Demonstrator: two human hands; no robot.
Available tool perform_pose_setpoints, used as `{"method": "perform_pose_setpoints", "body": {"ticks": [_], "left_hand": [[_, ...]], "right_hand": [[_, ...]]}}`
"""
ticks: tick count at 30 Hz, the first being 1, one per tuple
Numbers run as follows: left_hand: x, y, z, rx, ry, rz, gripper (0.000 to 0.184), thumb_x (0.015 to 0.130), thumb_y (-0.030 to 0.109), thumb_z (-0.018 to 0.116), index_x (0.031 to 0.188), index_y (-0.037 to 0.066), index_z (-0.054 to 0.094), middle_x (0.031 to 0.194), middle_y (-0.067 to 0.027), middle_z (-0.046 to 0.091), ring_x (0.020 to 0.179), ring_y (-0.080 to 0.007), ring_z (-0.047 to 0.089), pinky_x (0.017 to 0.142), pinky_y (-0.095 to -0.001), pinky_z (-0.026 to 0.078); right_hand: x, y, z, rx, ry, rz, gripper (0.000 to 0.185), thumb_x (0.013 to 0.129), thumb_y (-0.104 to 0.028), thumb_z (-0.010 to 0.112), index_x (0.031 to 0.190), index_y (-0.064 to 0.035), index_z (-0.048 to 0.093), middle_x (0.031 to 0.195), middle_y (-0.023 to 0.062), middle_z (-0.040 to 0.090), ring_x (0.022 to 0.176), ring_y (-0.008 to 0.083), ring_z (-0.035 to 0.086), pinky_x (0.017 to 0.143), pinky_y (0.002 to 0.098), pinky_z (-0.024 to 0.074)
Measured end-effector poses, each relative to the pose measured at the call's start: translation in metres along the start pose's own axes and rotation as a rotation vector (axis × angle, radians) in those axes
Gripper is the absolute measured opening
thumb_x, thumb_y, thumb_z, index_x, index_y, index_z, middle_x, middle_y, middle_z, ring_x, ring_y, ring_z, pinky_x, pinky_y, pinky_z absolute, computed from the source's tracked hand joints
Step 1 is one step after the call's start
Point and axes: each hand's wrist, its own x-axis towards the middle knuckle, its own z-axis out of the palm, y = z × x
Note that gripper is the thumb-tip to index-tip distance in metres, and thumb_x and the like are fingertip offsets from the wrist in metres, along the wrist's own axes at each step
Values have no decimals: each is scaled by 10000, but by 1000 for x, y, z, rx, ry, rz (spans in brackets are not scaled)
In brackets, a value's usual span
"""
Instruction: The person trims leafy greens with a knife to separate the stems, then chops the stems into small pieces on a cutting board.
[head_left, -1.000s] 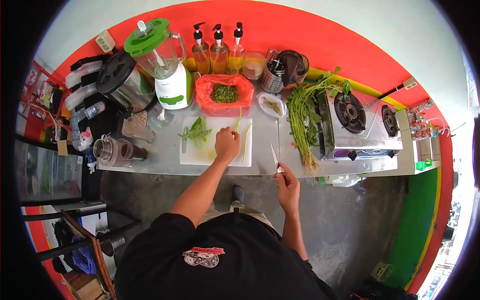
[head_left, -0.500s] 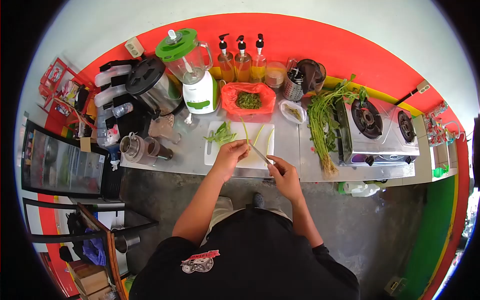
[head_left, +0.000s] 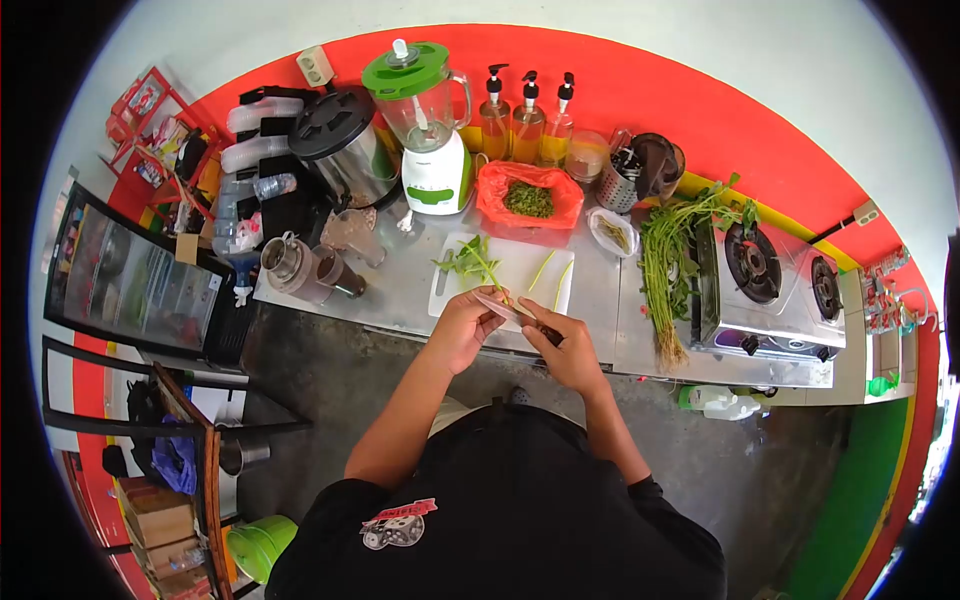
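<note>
My left hand (head_left: 465,330) is closed on a green stem (head_left: 489,272) above the near edge of the white cutting board (head_left: 517,260). In my right hand (head_left: 568,352) is a knife (head_left: 502,307), its blade pointing left across the fingers of my left hand, by the stem's lower end. Green leaves (head_left: 460,260) lie at the board's left side. Two thin cut stems (head_left: 541,270) rest toward its right side. Behind the board, a red plastic bag (head_left: 493,212) holds chopped greens (head_left: 529,199).
A blender (head_left: 434,172), pump bottles (head_left: 528,132) and a metal pot (head_left: 350,160) line the back. Rooted leafy greens (head_left: 664,275) lie beside the gas stove (head_left: 770,300) on the right. Jars (head_left: 292,268) stand to the left of the board.
The camera view has shifted, so the counter appears farther right. The stem now tilts left toward the leaves, and the knife blade has come across to my left hand.
</note>
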Motion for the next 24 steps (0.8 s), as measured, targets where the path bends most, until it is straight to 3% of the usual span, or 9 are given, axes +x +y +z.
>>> {"method": "perform_pose_setpoints", "body": {"ticks": [7, 13, 18, 24], "left_hand": [[-3, -2, -14, -269, -44, -131, 109, 971, 129, 648, 1037, 43, 663, 969, -2, 687, 883, -85, 673, 800, -208, 587], [-9, -12, -22, -512, -12, -207, 139, 983, 88, 599, 1064, -16, 644, 937, -69, 693, 762, -114, 683, 690, -198, 612], [-11, -19, -19, -553, -31, -233, 160, 999, 70, 545, 1104, -27, 616, 952, -109, 681, 756, -135, 679, 682, -197, 614], [-8, -11, -12, -495, -84, -217, 164, 986, 80, 570, 1110, -15, 617, 927, -62, 657, 769, -121, 662, 686, -202, 598]], "right_hand": [[8, -11, 0, 19, -91, -71, 457, 935, -49, 675, 1386, -71, 607, 926, 41, 692, 688, 44, 444, 618, 230, 415], [11, -8, 6, 27, -147, -94, 457, 936, -37, 661, 1388, -59, 601, 979, 71, 699, 731, 53, 480, 648, 232, 428], [11, -2, 6, 18, -127, -187, 459, 936, -40, 663, 1389, -74, 602, 953, 103, 691, 736, 109, 535, 686, 267, 468], [11, -4, 5, 73, -104, -210, 447, 949, -43, 645, 1393, -59, 594, 968, 118, 690, 789, 132, 567, 744, 280, 486]]}}
